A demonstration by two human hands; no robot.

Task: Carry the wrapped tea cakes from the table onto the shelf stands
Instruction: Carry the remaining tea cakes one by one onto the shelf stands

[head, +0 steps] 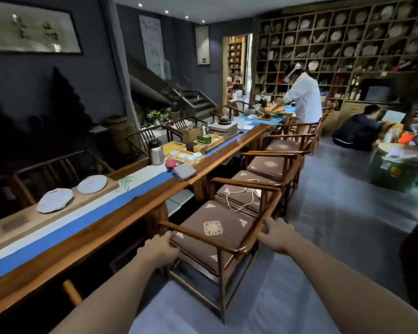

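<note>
Both hands are on the nearest chair (pixel 217 239), a wooden armchair with a brown patterned cushion, standing at the long side of the worktop (pixel 121 213). The left hand (pixel 161 247) is curled over the front end of the chair's left armrest, fingers wrapped around the rail. The right hand (pixel 274 233) rests on the curved back rail at the chair's right side, fingers bent down over the wood; how tightly it grips I cannot tell. Neither hand holds a tea cake. Two wrapped tea cakes lie on a low wooden board (pixel 22 222) on the far side of the worktop, left of the chair: the nearer tea cake (pixel 54 200) and, just beyond it, the second tea cake (pixel 92 184), the two apart and both flat in pale paper. A blue and white runner (pixel 82 220) lies along the worktop between the board and the near edge. Further along stand a steel flask (pixel 156 151), a tray of small white cups (pixel 186 157) and a folded grey cloth (pixel 184 171). More chairs line the same side, one with a white cord (pixel 239 197) on its seat. A wall of shelves (pixel 336 44) fills the far right, many compartments holding round wrapped cakes. A person in a white shirt (pixel 303 97) stands at the far end of the worktop.
</note>
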